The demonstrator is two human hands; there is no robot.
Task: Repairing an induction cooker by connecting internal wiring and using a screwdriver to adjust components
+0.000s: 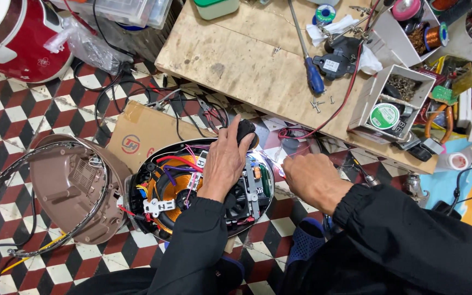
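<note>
Right now your left hand (226,158) lies across the opened underside of the cooker (200,188), fingers curled over a small black part (245,131) at its far rim and gripping it. Your right hand (310,177) sits just beside the cooker's right edge, fingers bunched toward a bright spot of light there; whether they pinch anything, you cannot tell from this angle. Under your left palm the cooker's insides show: an orange copper coil (170,188), red, purple and yellow wires, a white bracket and a black fan housing. The cooker rests on the red, white and black checked floor, touching a brown hinged lid (69,188) swung open to the left. Behind it lies a flat piece of cardboard (143,134) under tangled black cables. Farther off stands a low wooden bench (247,60) carrying a blue-handled screwdriver (312,74), loose screws and white boxes of parts. A red and white appliance (12,38) sits far left.
</note>
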